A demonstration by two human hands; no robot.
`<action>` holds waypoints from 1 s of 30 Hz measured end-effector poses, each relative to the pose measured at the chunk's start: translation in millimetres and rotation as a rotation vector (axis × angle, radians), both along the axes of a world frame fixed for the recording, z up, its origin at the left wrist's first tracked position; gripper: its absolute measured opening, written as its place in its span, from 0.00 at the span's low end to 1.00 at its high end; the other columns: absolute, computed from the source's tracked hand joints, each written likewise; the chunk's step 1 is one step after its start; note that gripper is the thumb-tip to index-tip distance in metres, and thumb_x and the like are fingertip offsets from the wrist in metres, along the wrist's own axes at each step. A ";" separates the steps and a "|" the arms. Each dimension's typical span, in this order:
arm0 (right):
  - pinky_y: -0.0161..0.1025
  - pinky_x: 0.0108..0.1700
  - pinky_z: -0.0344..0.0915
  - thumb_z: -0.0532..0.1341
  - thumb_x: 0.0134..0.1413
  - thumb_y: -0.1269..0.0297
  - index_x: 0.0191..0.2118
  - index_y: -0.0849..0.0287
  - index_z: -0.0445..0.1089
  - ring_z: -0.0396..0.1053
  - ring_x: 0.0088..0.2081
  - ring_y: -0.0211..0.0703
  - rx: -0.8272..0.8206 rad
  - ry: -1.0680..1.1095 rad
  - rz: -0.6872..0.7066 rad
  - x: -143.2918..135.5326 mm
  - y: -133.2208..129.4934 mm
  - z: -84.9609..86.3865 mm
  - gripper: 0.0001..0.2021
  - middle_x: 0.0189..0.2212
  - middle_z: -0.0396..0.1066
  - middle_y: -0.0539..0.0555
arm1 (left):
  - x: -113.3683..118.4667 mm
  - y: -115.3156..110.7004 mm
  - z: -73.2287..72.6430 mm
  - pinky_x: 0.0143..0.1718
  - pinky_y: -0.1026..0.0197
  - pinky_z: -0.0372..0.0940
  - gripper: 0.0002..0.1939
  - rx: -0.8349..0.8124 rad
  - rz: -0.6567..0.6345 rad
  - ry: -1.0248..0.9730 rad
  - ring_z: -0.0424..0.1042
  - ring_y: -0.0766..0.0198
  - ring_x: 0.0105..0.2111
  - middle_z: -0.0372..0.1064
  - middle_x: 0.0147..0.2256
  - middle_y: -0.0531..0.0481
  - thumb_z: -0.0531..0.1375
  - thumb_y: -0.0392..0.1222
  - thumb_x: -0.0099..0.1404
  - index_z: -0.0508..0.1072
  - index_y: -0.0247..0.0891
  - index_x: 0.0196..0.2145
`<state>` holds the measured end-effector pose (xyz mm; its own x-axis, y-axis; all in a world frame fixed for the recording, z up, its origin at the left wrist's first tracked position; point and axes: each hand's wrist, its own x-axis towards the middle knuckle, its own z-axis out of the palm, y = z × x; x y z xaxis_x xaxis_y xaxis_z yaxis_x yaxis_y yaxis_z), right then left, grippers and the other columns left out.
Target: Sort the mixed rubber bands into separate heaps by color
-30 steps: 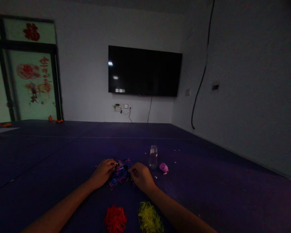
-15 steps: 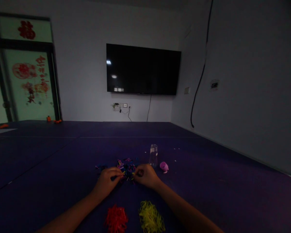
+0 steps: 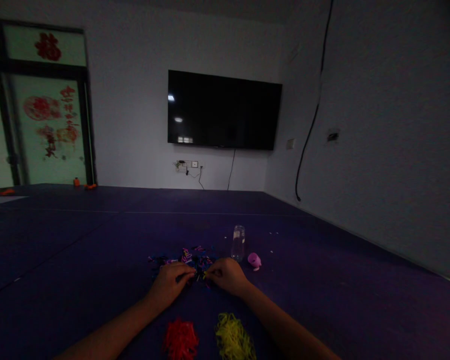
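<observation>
A loose pile of small dark, blue, pink and purple pieces lies on the purple surface. My left hand reaches its left front side, thumb and fingertips pinched together on something too small to make out. At the pile's right, my right hand pinches a small yellow piece. Nearer to me are a heap of red strands and, right of it, a heap of yellow strands. A clear bottle stands behind my right hand, with a pink cap beside it.
The purple surface reaches to the walls. A black television hangs on the far wall, and a dark cable hangs on the right wall. Small orange objects are near the glass door at the far left. Tiny white bits lie beyond the cap.
The view has shifted slightly. My left hand's fingertips are a little further right, and the yellow bit that was near them no longer shows. My right hand keeps its pinch.
</observation>
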<state>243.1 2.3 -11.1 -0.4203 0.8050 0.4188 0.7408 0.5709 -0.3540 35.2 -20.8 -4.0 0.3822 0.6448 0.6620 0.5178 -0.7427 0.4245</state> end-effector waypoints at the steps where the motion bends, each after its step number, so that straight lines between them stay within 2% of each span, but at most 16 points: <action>1: 0.30 0.25 0.52 0.61 0.45 0.65 0.29 0.53 0.75 0.66 0.24 0.35 -0.002 -0.016 -0.011 -0.8 -1.2 1.5 0.05 0.22 0.71 0.47 | 0.1 0.2 -0.2 0.37 0.61 0.68 0.08 0.001 -0.003 0.003 0.74 0.62 0.32 0.76 0.31 0.51 0.57 0.36 0.59 0.77 0.41 0.32; 10: 0.30 0.24 0.49 0.58 0.47 0.66 0.30 0.56 0.71 0.64 0.23 0.34 0.079 -0.034 -0.047 -6.5 -11.9 8.9 0.04 0.20 0.68 0.47 | 0.4 2.7 -2.6 0.38 0.60 0.68 0.09 0.023 -0.009 0.010 0.74 0.62 0.33 0.76 0.32 0.50 0.56 0.38 0.59 0.76 0.41 0.33; 15: 0.29 0.22 0.49 0.56 0.51 0.62 0.29 0.58 0.70 0.60 0.19 0.33 0.075 0.229 -0.110 -18.0 -12.0 5.5 0.08 0.16 0.63 0.46 | 0.5 1.4 0.1 0.39 0.59 0.67 0.09 -0.024 0.030 -0.012 0.74 0.61 0.33 0.76 0.32 0.50 0.56 0.38 0.59 0.76 0.40 0.33; 17: 0.29 0.21 0.50 0.54 0.53 0.60 0.29 0.59 0.69 0.59 0.18 0.32 0.025 0.347 -0.078 -24.6 -12.1 2.9 0.10 0.15 0.61 0.46 | 0.1 1.5 1.2 0.39 0.59 0.67 0.09 -0.074 0.046 -0.031 0.74 0.60 0.34 0.76 0.32 0.50 0.56 0.40 0.58 0.76 0.41 0.33; 20: 0.28 0.20 0.50 0.54 0.53 0.60 0.29 0.60 0.69 0.58 0.17 0.32 -0.062 0.392 0.016 -30.7 -11.8 -0.8 0.11 0.14 0.61 0.45 | 0.1 1.8 2.6 0.38 0.60 0.67 0.10 -0.183 0.048 -0.096 0.74 0.61 0.33 0.76 0.32 0.50 0.56 0.42 0.58 0.75 0.40 0.36; 25: 0.28 0.20 0.51 0.55 0.52 0.64 0.31 0.60 0.70 0.59 0.17 0.32 -0.099 0.352 0.063 -31.5 -10.2 -4.3 0.08 0.16 0.64 0.46 | 3.2 1.0 4.3 0.34 0.62 0.67 0.15 -0.338 -0.035 -0.157 0.73 0.63 0.29 0.75 0.28 0.50 0.56 0.43 0.58 0.73 0.37 0.43; 30: 0.28 0.21 0.51 0.58 0.48 0.68 0.29 0.57 0.71 0.61 0.19 0.32 -0.028 0.245 0.041 -32.0 -13.8 -0.5 0.05 0.17 0.66 0.46 | 4.5 2.7 2.8 0.31 0.63 0.66 0.13 -0.430 -0.165 -0.145 0.71 0.64 0.26 0.75 0.26 0.49 0.55 0.43 0.59 0.75 0.35 0.37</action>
<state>211.1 -11.5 -11.6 -0.3413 0.8020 0.4901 0.6073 0.5862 -0.5363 39.8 -18.1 -1.2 0.4258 0.8104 0.4025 0.3204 -0.5511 0.7705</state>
